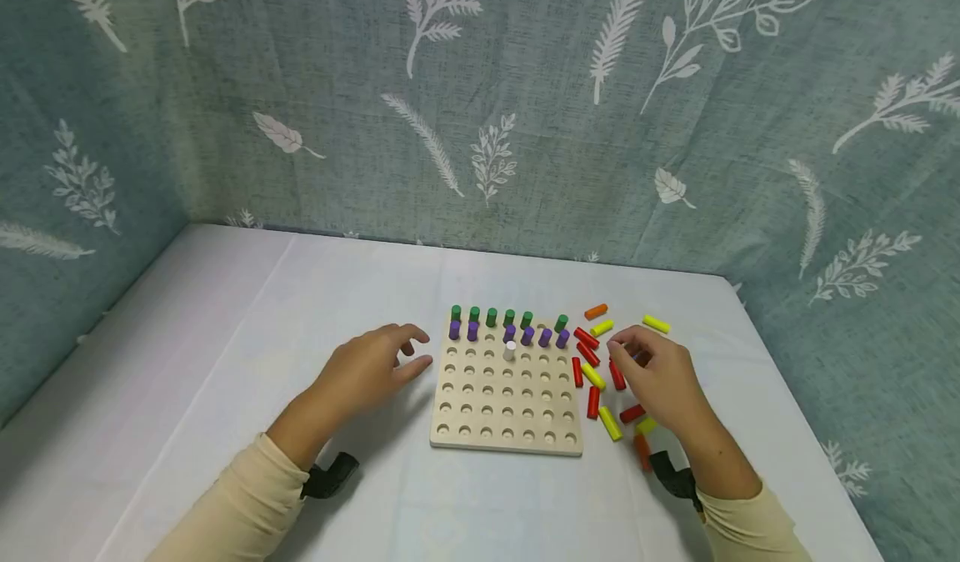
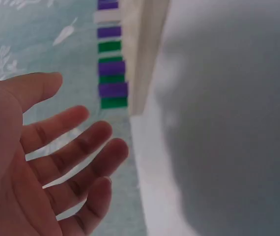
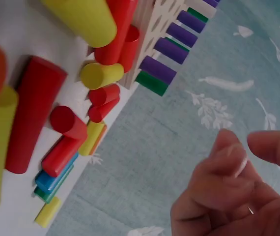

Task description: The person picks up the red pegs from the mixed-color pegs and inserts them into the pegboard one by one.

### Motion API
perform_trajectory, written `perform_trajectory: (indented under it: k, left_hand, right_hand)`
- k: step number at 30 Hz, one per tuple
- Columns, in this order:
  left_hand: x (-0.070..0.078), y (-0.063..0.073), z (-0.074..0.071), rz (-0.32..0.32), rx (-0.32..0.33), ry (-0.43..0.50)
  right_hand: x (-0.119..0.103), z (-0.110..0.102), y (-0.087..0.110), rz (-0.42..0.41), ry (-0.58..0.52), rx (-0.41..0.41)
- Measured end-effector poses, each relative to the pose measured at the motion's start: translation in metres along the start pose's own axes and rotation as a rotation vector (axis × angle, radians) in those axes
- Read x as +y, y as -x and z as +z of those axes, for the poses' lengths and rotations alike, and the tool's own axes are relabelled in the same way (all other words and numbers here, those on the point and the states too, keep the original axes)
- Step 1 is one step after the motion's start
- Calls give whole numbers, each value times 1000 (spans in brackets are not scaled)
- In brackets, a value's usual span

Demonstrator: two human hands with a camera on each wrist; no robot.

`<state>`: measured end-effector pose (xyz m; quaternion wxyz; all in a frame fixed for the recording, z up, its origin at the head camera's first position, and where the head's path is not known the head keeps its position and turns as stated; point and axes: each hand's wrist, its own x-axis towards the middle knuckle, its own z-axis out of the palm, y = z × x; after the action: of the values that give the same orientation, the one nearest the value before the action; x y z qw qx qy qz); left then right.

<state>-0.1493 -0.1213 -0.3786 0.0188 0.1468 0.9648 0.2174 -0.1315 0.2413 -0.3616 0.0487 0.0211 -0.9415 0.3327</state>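
Observation:
A wooden pegboard point(image 1: 504, 445) with rows of round holes lies on the white table. Green pegs point(image 1: 491, 318) stand along its far row, with a gap toward the right. Purple pegs point(image 1: 545, 338) fill most of the second row, and one white peg point(image 1: 510, 351) stands just in front of them. To the left of the board hovers my left hand point(image 1: 366, 368), fingers spread and relaxed, holding nothing. My right hand point(image 1: 660, 374) is over the loose pegs right of the board. Its fingers are loosely bent, thumb and forefinger apart, with no peg showing between them.
Loose red pegs point(image 1: 587, 353), yellow pegs point(image 1: 610, 423) and orange pegs point(image 1: 596, 312) are scattered right of the board. A blue peg point(image 3: 56, 174) and a green one beside it show in the right wrist view. A leaf-patterned cloth point(image 1: 450, 128) hangs behind the table.

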Motion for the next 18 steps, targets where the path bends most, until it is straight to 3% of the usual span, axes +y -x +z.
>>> perform_trajectory:
  k: [8,18]
  left_hand:
    - [0,-2,22,63,-74,10]
    - [-10,-1,24,124,-230,8]
  right_hand:
    - [9,5,-5,30,28,-190]
    - [14,14,-8,82,41,-374]
